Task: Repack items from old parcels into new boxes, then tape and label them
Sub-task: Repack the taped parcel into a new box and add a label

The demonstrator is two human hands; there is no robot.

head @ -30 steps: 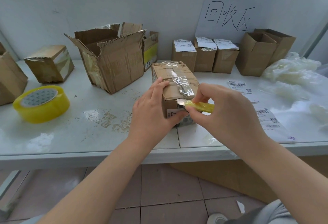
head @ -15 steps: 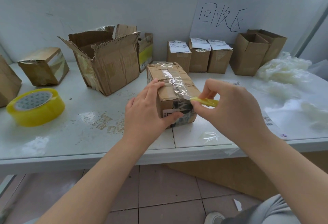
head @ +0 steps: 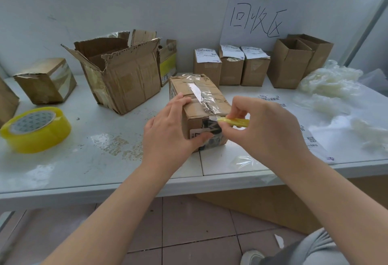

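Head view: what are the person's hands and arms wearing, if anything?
The left hand and right hand are ungloved, with no ring, watch or bracelet showing. Left forearm and right forearm are uncovered to the frame edge; no sleeve visible.

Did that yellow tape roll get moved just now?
No. The yellow tape roll keeps its place left of the worn patch on the table; only the camera shifted.

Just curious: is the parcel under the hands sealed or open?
Sealed: the parcel has closed flaps under clear tape.
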